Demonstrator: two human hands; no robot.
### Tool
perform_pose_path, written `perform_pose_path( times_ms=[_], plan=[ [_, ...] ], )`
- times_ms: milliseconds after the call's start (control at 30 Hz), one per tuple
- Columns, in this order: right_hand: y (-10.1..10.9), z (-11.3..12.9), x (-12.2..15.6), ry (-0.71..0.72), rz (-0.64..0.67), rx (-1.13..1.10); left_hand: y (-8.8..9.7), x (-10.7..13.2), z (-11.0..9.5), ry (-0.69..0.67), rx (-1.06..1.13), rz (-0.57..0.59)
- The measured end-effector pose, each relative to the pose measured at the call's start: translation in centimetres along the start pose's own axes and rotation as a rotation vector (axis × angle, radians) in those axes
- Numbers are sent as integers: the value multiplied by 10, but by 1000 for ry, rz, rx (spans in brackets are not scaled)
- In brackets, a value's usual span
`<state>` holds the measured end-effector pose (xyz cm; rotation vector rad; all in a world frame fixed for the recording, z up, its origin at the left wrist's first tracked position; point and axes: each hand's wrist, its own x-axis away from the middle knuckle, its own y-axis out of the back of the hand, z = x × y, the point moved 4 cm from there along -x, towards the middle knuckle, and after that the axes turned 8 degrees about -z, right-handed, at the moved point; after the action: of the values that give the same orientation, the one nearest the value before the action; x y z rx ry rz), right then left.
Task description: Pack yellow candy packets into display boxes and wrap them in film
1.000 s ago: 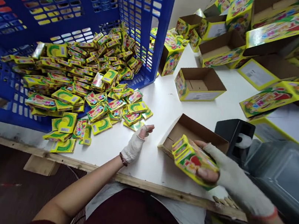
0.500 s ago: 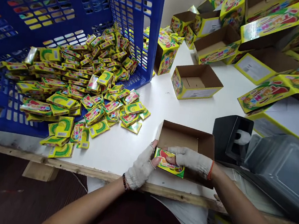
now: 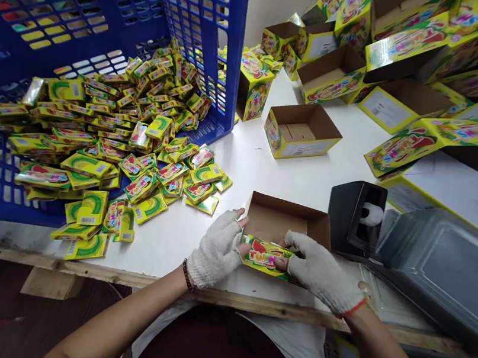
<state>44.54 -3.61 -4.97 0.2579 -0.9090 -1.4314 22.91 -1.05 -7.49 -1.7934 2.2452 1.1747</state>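
My right hand point(image 3: 323, 275), in a white knitted fingerless glove with an orange cuff, holds a group of small yellow-and-green fruit-printed packets point(image 3: 261, 254), thumb against their printed front, inside an open brown-lined cardboard box point(image 3: 290, 213) at the near side of the white tabletop point(image 3: 241, 167). My left hand point(image 3: 217, 250), gloved alike above a dark beaded bracelet point(image 3: 188, 275), is partly curled at the box's left end, its thumb by the left end of the packets; I cannot tell whether it grips anything. Just right of the box stands a black tape dispenser point(image 3: 352, 217) with a white roll. To my left, a heap of similar packs point(image 3: 118, 113) spills from a blue slotted plastic crate point(image 3: 231, 52), and beyond my box sits another open yellow carton point(image 3: 308, 150)
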Motion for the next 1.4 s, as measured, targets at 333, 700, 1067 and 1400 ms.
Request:
perform_pose_path(
  times_ms=[333, 700, 1067, 1400],
  plan=[
    [63, -29, 9, -143, -318, -478, -46, -64, -52, -229, -562, 893],
    [53, -48, 8, -130, -321, -413, -61, -72, -50, -182, -558, 1154],
    [51, -43, 1, -160, -289, -419, -57, -71, -45, -90, -484, 1198],
    [24, -1, 34, 29, -357, -539, -32, -47, -55, 588, 654, 63]
  ],
)
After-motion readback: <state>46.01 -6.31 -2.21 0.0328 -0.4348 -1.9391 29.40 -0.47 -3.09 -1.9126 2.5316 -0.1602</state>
